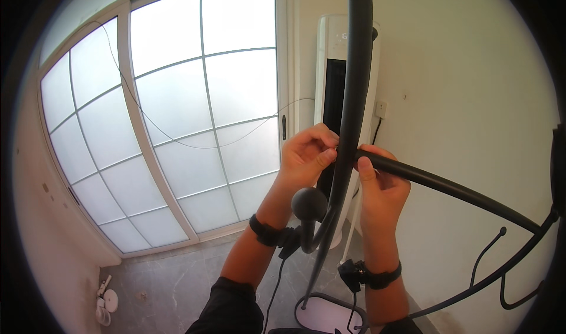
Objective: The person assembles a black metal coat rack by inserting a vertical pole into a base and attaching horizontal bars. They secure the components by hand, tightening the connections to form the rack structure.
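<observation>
A thick black tube with a rounded knob at its top stands upright before me, part of what looks like a coat rack. My left hand is at the tube's left side, thumb and fingertips pinched together. Whatever it pinches is too small to make out. On the other side my right hand is closed around the near end of a black crossbar, thumb on top. That end meets the upright or nearly so; the exact joint is hidden. Below my left hand a ball-ended black hook sticks out from the rack.
To the right, a curved black tube with hooks joins the crossbar's far end. An oval tray sits low at the rack's foot. Behind stand a white tower unit and a frosted sliding door. White items lie on the floor at left.
</observation>
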`<state>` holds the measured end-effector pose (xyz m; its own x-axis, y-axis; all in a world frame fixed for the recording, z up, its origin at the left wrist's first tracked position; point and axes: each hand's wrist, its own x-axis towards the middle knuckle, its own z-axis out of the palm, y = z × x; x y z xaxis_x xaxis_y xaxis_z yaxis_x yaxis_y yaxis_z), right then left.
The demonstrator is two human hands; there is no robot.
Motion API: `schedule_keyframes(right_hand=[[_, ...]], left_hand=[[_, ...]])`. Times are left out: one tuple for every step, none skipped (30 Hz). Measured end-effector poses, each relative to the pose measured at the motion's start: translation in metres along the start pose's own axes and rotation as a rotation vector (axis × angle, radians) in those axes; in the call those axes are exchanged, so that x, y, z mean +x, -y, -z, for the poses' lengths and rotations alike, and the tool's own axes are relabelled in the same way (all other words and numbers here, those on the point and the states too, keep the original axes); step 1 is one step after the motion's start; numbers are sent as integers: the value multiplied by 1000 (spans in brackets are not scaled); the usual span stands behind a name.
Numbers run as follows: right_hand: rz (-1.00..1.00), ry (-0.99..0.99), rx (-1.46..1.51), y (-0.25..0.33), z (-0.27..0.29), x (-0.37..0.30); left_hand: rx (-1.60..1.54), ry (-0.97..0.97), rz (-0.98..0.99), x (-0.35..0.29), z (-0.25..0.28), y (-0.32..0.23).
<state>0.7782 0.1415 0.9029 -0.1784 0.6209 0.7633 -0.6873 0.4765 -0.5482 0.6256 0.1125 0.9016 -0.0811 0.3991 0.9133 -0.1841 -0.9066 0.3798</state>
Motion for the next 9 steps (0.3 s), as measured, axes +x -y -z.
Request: schedule_keyframes(right_hand=[[3,10,5,1,1,1],[-2,20,12,0,3,1],[-14,36,41,0,3,1],[-25,52,70,0,4,1],[-33,64,96,2,5,-1],[-26,27,157,4,7,-2],[-19,-12,217,6,10,-3],[-17,-48,283,7,9,-7],[-21,-58,276,9,11,-13]], left_hand=[[-6,-24,46,1,-3,-4],[-9,-54,95,2,-7,-10],[-13,-83,145,1,-8,-13],[42,-95,191,-1,-6,-13],[94,-102,238,-2,-6,-13],[145,-108,284,-4,-5,-11],[207,-79,265,-4,-2,-7],[276,-56,248,-6,4,-4],[339,-33,231,-9,14,5]])
